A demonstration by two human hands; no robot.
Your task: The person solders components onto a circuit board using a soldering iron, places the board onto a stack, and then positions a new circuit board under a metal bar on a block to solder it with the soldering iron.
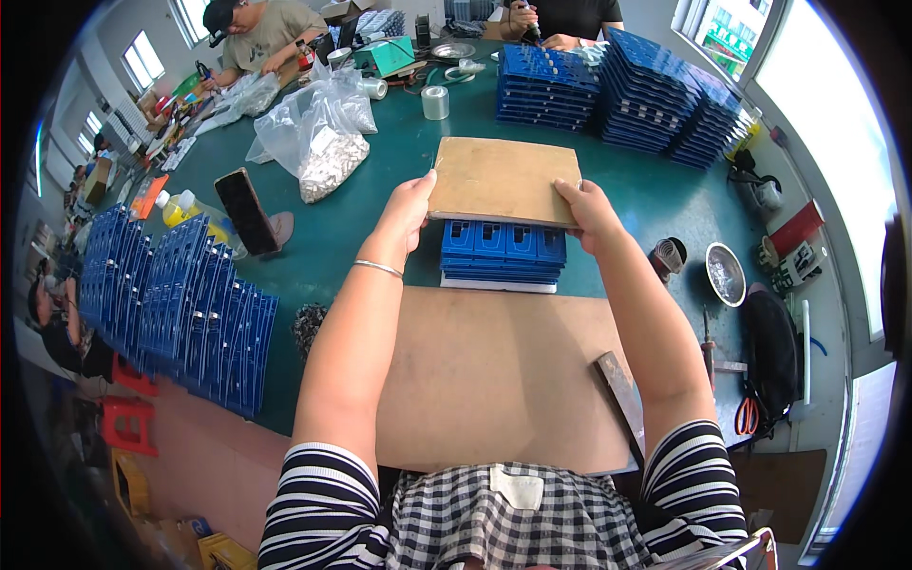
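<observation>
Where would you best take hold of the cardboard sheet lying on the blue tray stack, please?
Probably by the two near corners, from the sides, as the left hand and right hand do: the cardboard sheet is flat, wide and overhangs the tray stack.

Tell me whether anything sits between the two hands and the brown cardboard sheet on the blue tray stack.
Nothing visible does: the left hand and right hand already grip the brown cardboard sheet at its near corners, above the stack of blue plastic trays.

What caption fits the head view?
Both hands, left hand and right hand, hold a cardboard sheet over stacked blue trays.
</observation>
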